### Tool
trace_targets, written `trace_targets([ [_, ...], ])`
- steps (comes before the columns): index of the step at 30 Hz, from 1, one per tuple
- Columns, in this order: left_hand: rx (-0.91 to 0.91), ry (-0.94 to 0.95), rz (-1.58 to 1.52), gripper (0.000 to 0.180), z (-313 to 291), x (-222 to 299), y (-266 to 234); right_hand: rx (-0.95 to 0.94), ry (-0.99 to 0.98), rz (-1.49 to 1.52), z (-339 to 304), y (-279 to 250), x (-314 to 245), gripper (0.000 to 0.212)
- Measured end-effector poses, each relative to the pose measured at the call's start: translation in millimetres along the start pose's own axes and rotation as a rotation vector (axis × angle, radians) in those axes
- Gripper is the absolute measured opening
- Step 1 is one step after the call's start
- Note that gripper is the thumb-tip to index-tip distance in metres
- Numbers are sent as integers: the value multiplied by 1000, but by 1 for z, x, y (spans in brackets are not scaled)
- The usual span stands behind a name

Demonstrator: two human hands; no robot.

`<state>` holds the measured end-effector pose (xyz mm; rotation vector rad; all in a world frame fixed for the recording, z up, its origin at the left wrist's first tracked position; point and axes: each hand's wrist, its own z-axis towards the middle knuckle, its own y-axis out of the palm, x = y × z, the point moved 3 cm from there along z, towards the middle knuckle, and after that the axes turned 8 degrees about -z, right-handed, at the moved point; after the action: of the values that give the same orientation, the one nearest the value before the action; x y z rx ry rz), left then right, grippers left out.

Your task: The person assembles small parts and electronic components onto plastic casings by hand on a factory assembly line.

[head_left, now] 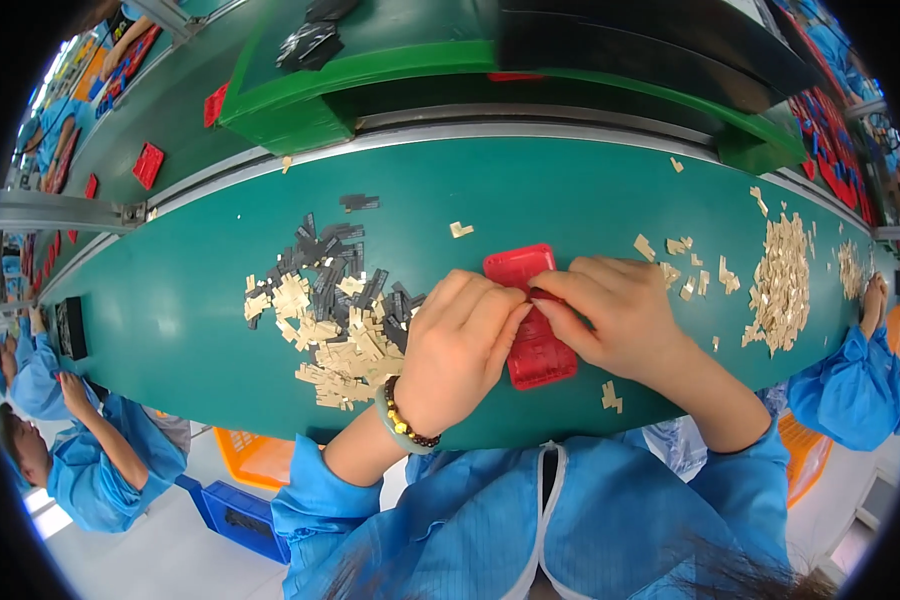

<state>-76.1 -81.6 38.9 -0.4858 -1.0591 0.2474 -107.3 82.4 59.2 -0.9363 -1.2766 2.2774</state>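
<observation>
Green table (170, 340): it is long, and little bits lie all over it.
Blue coat (470, 520): it is on the person at the near edge.
Left hand (455, 345): its thumb and finger tips are pressed together over the red case; I cannot tell if they pinch something tiny.
Beads (398, 412): they go round the left wrist.
Right hand (615, 310): its thumb and pointing finger nearly meet by the left fingertips; I cannot tell what is between them.
Red case (540, 360): it is under both hands, on the table.
Gold bits (345, 365): they are in a heap left of the left hand.
Black bits (335, 285): they mix with the gold ones, mostly farther back.
Green shelf (420, 70): it stands behind the table.
</observation>
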Motion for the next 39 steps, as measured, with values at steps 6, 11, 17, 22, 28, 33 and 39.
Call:
trace_targets([
  [6, 26, 37, 135, 20, 6, 7, -2, 91, 103, -6, -1, 3, 1, 37],
  [11, 0, 49, 150, 23, 9, 7, -6, 177, 201, 187, 3, 5, 2, 41],
  [17, 1, 15, 147, 19, 7, 6, -9, 97, 154, 190, 7, 8, 8, 24],
  [22, 216, -49, 335, 33, 4, 2, -11, 51, 400, 408, 12, 7, 21, 12],
  [28, -202, 128, 494, 43, -27, 0, 35, -417, 650, 544, 19, 34, 52, 11],
  [33, -256, 126, 547, 41, -28, -1, 37, -454, 699, 559, 21, 39, 52, 11],
  [39, -229, 113, 513, 39, -28, -3, 36, -437, 716, 527, 26, 39, 50, 11],
])
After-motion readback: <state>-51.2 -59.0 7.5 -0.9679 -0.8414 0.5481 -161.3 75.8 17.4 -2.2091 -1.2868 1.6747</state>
